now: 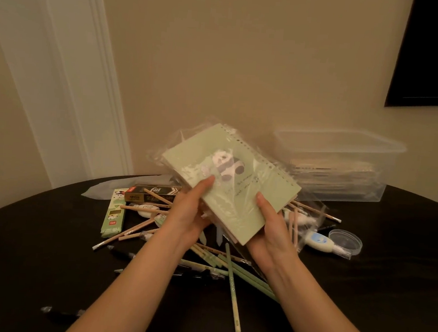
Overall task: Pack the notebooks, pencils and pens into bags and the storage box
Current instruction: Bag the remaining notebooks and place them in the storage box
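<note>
Two hands held one green spiral notebook (231,177) with a panda on its cover, raised over the dark table (45,256). A clear bag (188,139) wrapped the notebook's far end. More covers showed under the notebook, too hidden to count. The left hand (190,211) gripped the notebook's near-left edge, thumb flat on the cover and fingers curled beneath. The right hand (270,228) gripped its near-right corner the same way. One line of small writing ran across the cover, too blurred to read.

Right of the notebook and beyond it stood one clear storage box (346,150) holding a stack of notebooks (331,175), their number unclear. Left of the notebook lay two pencil cartons: a green carton (114,215) marked "HB" and a black carton (152,194) with "PCS" legible. Under and around the notebook sprawled loose pencils (234,299), wood-coloured and green, too crossed to count. Near-right of the notebook sat one white-and-blue correction tape (320,241) touching one round clear lid (345,240). Far near-left of the notebook lay one dark pen (64,314).
</note>
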`<state>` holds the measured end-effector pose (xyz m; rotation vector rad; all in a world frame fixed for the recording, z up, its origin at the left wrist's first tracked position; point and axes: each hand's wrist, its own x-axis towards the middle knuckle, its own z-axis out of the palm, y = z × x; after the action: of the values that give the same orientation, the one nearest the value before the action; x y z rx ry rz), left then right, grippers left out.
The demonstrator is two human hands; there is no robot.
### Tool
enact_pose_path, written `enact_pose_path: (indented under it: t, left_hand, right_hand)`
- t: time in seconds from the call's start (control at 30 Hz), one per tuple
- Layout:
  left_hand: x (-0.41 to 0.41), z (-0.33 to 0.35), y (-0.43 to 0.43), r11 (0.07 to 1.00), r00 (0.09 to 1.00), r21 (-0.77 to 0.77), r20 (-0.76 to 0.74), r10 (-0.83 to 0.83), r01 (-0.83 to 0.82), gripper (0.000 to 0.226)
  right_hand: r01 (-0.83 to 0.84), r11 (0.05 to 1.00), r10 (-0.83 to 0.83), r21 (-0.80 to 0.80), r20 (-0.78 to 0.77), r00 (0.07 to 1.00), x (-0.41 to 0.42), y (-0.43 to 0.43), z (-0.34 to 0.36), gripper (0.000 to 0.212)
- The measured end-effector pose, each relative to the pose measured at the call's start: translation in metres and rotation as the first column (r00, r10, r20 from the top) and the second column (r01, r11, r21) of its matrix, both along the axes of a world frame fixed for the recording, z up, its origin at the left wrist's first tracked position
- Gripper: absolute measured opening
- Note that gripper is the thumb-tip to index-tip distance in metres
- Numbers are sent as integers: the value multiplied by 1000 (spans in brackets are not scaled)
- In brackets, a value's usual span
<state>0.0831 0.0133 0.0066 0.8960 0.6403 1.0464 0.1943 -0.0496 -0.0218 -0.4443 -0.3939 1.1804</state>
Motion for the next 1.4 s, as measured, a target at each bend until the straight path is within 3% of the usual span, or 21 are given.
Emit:
enact_pose_path:
  t: [0.1, 0.23, 0.37, 0.5, 0.57, 0.63, 0.7, 0.77, 0.87, 0.93, 1.0, 1.1, 1.27, 1.4]
  left_hand:
    - [-7, 5, 10, 996, 996, -68, 73, 60, -55, 64]
    - [-6, 3, 14, 979, 978, -121, 105, 178, -165, 42]
    - [-10, -7, 19, 965, 944, -98, 203, 259, -244, 48]
    - [-15, -10, 19, 939, 916, -62, 206, 345, -339, 53]
    - [-18, -9, 18, 937, 915, -33, 204, 348, -349, 53]
    - [-20, -9, 16, 930, 903, -73, 221, 368, -361, 51]
    - [-21, -10, 13, 919, 888, -116, 238, 394, -377, 47]
    - [-23, -12, 10, 908, 874, -133, 245, 419, -398, 46]
    - [-29, -15, 11, 884, 844, -134, 263, 467, -448, 47]
    - [-32, -14, 11, 878, 832, -118, 283, 477, -464, 47]
    - [-33, -14, 10, 873, 819, -103, 311, 483, -476, 48]
    - [-36, -12, 10, 872, 811, -79, 334, 480, -484, 54]
    - [-40, -12, 11, 860, 803, -40, 339, 490, -508, 65]
    - [-44, -12, 14, 844, 782, -47, 352, 514, -534, 67]
  right_hand:
    - [10, 1000, -10, -5, 27, 1000, -3, 0, 0, 49]
    - [-1, 1000, 2, -11, 92, 996, -8, -2, 1, 43]
    - [-35, 996, 45, -84, 118, 992, -11, -3, 1, 38]
    - [-61, 982, 98, -179, 202, 974, -9, -6, 5, 25]
    - [-46, 980, 93, -193, 240, 966, -7, -6, 6, 29]
    - [87, 981, -15, -173, 382, 924, -6, -6, 8, 45]
    - [283, 951, -162, -123, 582, 797, -4, -8, 9, 67]
    - [436, 899, -277, -25, 739, 614, -2, -9, 8, 70]
    - [597, 789, -379, 144, 880, 288, -3, -6, 5, 27]
    - [629, 752, -380, 200, 910, 165, -3, 0, 8, 8]
    - [636, 745, -328, 200, 940, 89, -3, 10, 16, 6]
    - [653, 744, -259, 141, 962, 88, -8, 29, 30, 18]
    - [688, 719, -217, 92, 971, 97, -18, 52, 38, 19]
    - [679, 733, -227, 32, 953, 200, -23, 62, 38, 24]
